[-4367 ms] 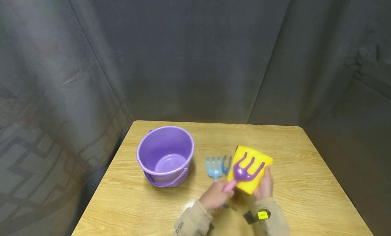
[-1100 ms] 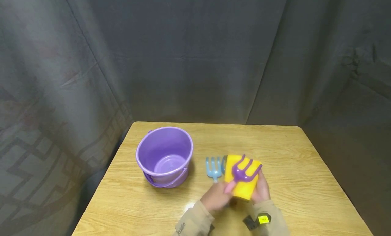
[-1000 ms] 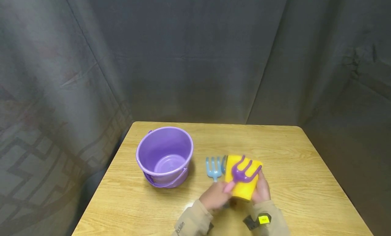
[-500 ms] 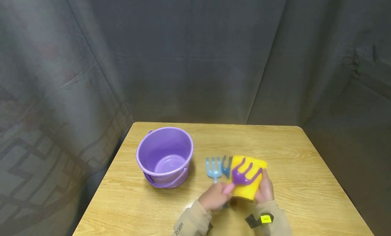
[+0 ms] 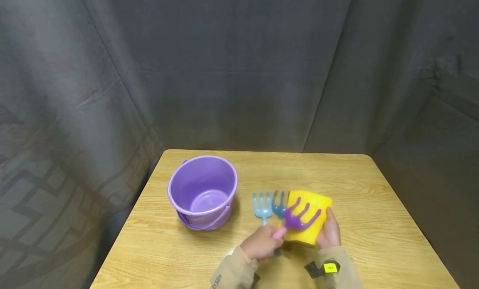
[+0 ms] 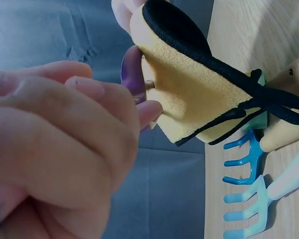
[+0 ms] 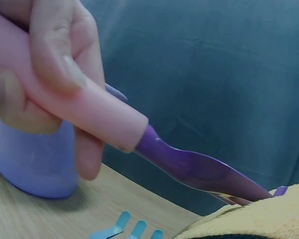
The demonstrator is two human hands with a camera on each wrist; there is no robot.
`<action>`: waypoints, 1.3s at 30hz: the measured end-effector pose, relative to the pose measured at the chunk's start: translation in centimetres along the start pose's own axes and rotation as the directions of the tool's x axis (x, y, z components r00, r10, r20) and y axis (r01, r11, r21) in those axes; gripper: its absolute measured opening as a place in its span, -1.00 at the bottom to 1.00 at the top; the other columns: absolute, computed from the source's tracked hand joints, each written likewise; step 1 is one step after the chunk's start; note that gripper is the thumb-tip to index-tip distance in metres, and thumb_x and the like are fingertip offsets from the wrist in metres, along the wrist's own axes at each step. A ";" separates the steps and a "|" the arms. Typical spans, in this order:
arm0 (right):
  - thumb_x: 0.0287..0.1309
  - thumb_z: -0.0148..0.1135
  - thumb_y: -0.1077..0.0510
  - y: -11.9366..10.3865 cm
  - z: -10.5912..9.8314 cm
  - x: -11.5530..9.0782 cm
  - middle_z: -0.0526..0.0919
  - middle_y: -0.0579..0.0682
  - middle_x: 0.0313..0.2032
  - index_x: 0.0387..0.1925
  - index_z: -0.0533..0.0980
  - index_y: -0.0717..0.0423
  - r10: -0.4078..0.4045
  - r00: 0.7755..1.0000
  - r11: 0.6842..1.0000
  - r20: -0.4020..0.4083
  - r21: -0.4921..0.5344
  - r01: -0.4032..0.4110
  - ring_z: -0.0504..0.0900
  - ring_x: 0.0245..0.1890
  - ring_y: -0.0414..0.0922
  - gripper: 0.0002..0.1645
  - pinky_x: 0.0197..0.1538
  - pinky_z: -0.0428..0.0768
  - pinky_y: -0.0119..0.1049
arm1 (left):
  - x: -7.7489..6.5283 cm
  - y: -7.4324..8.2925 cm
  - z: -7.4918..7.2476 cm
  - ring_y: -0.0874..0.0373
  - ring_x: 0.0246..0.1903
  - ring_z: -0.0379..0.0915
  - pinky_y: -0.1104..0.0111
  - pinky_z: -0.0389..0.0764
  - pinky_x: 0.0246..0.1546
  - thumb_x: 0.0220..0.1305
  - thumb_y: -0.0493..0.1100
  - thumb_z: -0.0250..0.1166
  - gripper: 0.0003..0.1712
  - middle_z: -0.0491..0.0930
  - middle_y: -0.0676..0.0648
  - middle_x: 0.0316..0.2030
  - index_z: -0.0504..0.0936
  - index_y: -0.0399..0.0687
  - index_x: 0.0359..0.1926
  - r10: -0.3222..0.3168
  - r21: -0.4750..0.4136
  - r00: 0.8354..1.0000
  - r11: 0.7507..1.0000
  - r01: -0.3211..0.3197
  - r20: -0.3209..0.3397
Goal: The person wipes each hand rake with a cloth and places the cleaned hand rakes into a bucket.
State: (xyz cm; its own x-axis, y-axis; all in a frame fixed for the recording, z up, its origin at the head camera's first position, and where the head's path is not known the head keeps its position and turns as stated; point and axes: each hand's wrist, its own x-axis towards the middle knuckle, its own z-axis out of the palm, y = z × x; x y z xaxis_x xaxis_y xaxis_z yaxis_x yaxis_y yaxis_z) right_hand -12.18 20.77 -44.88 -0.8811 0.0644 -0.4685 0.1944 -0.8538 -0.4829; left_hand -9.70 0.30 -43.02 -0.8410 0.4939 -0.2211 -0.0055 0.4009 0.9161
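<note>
My left hand (image 5: 260,242) grips the pink handle (image 7: 104,114) of a small hand fork with a glossy purple head (image 5: 293,220). My right hand (image 5: 330,230) holds a yellow cloth (image 5: 304,236) with black edging from its right side, behind and under the fork's tines. Purple metal meets the fluffy fabric in the right wrist view, where the right hand itself is hidden. Both are held up in front of the table. Left of the cloth lie a light blue hand fork (image 5: 264,213) and a dark blue hand fork (image 5: 278,210), the latter partly covered by the purple one.
A purple bucket (image 5: 202,176) with its handle down stands on the left of the wooden table (image 5: 374,222). Another tool with a green head (image 6: 259,119) lies by the forks, mostly behind the cloth. Grey curtains (image 5: 239,72) enclose the back and sides.
The right hand has shifted rightward with the cloth, uncovering more of the dark blue fork; earlier the cloth was farther left. The left hand and purple fork have barely moved.
</note>
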 end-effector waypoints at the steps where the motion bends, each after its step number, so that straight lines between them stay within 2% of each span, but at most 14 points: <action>1: 0.28 -0.33 -0.15 -0.1 -0.1 0.0 0.28 -0.30 0.02 0.35 -0.23 -0.23 -0.003 1.000 1.000 0.002 0.008 0.003 0.39 -0.13 -0.36 -0.32 0.18 0.13 -0.51 | -0.1 0.0 0.0 0.28 -0.88 0.07 0.52 0.14 -0.94 0.16 -0.25 0.10 -0.92 0.40 -0.04 -0.67 0.52 -0.14 -0.36 -0.004 -0.003 1.000 1.000 0.004 0.001; 5: 0.28 -0.34 -0.15 -0.2 -0.3 0.3 0.30 -0.30 -0.01 0.35 -0.25 -0.21 -0.009 0.999 1.000 0.031 0.002 0.009 0.39 -0.12 -0.36 -0.32 0.12 0.21 -0.53 | -0.5 -0.1 0.0 0.27 -0.87 0.10 0.52 0.16 -0.94 0.18 -0.25 0.09 -0.78 0.41 -0.02 -0.65 0.52 -0.24 -0.17 -0.017 0.001 1.000 1.000 0.017 -0.013; 8: 0.28 -0.38 -0.16 -0.2 -0.4 0.5 0.25 -0.32 0.04 0.35 -0.28 -0.20 -0.011 0.999 0.999 0.042 -0.034 0.012 0.38 -0.11 -0.38 -0.32 0.12 0.21 -0.54 | -0.7 -0.2 -0.1 0.27 -0.86 0.14 0.52 0.19 -0.93 0.20 -0.23 0.09 -0.71 0.42 0.02 -0.65 0.50 -0.23 -0.06 -0.004 0.031 1.000 1.000 0.004 -0.024; 11: 0.28 -0.39 -0.16 -0.2 -0.4 0.6 0.17 -0.33 0.14 0.35 -0.28 -0.20 -0.013 1.000 0.999 0.026 -0.049 0.015 0.36 -0.09 -0.40 -0.32 0.16 0.15 -0.53 | -0.6 -0.1 -0.2 0.28 -0.85 0.16 0.51 0.23 -0.92 0.21 -0.21 0.08 -0.77 0.42 0.06 -0.64 0.53 -0.17 -0.13 0.040 0.074 0.999 0.997 -0.038 -0.032; 14: 0.28 -0.40 -0.17 -0.3 -0.5 0.5 0.05 -0.31 0.23 0.35 -0.29 -0.20 -0.016 1.000 0.998 0.021 -0.053 0.017 0.32 -0.01 -0.40 -0.32 0.20 0.07 -0.52 | -0.3 0.1 -0.6 0.29 -0.79 0.21 0.49 0.33 -0.80 0.21 -0.22 0.09 -0.89 0.41 0.05 -0.65 0.53 -0.13 -0.36 0.104 0.115 0.993 0.989 -0.097 -0.050; 17: 0.27 -0.40 -0.19 -0.4 -0.6 0.4 0.06 -0.30 0.22 0.35 -0.32 -0.20 -0.014 0.999 0.998 0.029 -0.066 0.016 0.33 -0.02 -0.39 -0.30 0.21 0.06 -0.51 | 0.1 0.2 -1.0 0.29 -0.73 0.24 0.46 0.38 -0.67 0.21 -0.21 0.08 -0.81 0.37 0.06 -0.68 0.41 -0.05 -0.55 0.154 0.170 0.985 0.975 -0.140 -0.072; 22: 0.27 -0.38 -0.20 -0.7 -0.9 0.2 0.24 -0.30 0.02 0.35 -0.33 -0.22 -0.001 1.000 0.999 0.027 -0.051 0.002 0.40 -0.18 -0.37 -0.29 0.11 0.24 -0.51 | 0.5 0.4 -1.8 0.29 -0.69 0.27 0.45 0.39 -0.60 0.18 -0.19 0.08 -0.84 0.37 0.09 -0.68 0.41 0.00 -0.54 0.203 0.277 0.973 0.946 -0.166 -0.108; 26: 0.27 -0.37 -0.19 -0.9 -1.2 0.2 0.28 -0.30 -0.03 0.35 -0.31 -0.26 0.009 1.000 1.000 0.018 -0.017 -0.009 0.40 -0.17 -0.36 -0.31 0.00 0.34 -0.53 | 0.7 0.5 -2.3 0.31 -0.65 0.30 0.47 0.40 -0.55 0.22 -0.16 0.05 -0.81 0.40 0.10 -0.64 0.43 -0.01 -0.53 0.219 0.321 0.968 0.932 -0.171 -0.120; 29: 0.28 -0.38 -0.18 -0.9 -1.4 0.3 0.29 -0.31 -0.04 0.35 -0.30 -0.27 0.012 1.000 1.000 0.010 -0.012 -0.012 0.38 -0.14 -0.37 -0.32 0.00 0.34 -0.53 | 0.7 0.5 -2.6 0.32 -0.64 0.30 0.48 0.41 -0.54 0.23 -0.16 0.05 -0.84 0.39 0.12 -0.62 0.50 -0.09 -0.43 0.226 0.324 0.965 0.930 -0.172 -0.136; 33: 0.28 -0.38 -0.18 -0.9 -1.6 0.3 0.25 -0.32 0.01 0.34 -0.30 -0.28 0.011 1.000 1.000 0.009 -0.006 -0.011 0.35 -0.10 -0.38 -0.33 0.07 0.26 -0.54 | 0.3 0.8 -3.0 0.33 -0.72 0.25 0.50 0.39 -0.67 0.22 -0.17 0.08 -0.79 0.38 0.12 -0.65 0.54 -0.23 -0.23 0.236 0.309 0.957 0.935 -0.176 -0.168; 36: 0.28 -0.37 -0.18 -0.9 -1.7 0.3 0.20 -0.34 0.07 0.34 -0.30 -0.30 0.014 1.000 1.000 0.001 -0.005 -0.014 0.32 -0.07 -0.38 -0.33 0.06 0.28 -0.54 | 0.1 1.1 -3.6 0.32 -0.76 0.22 0.49 0.36 -0.76 0.21 -0.20 0.09 -0.76 0.37 0.09 -0.68 0.53 -0.27 -0.18 0.237 0.296 0.954 0.939 -0.176 -0.185; 39: 0.28 -0.37 -0.18 -1.0 -1.8 0.2 0.18 -0.35 0.08 0.34 -0.30 -0.31 0.014 1.000 1.000 -0.017 -0.018 -0.014 0.32 -0.07 -0.39 -0.33 -0.01 0.33 -0.54 | -0.2 1.5 -4.4 0.33 -0.75 0.25 0.49 0.38 -0.75 0.20 -0.23 0.10 -0.75 0.45 0.05 -0.64 0.53 -0.28 -0.14 0.255 0.290 0.946 0.938 -0.191 -0.200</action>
State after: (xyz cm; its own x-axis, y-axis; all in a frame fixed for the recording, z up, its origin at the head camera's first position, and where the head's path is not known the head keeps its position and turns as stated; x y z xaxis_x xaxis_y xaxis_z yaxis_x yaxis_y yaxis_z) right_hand -11.76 22.55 -45.79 -0.8708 0.0618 -0.4878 0.2142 -0.8453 -0.4894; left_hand -11.91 -2.60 -40.13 -0.9054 0.4147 0.0911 0.3125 0.5058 0.8041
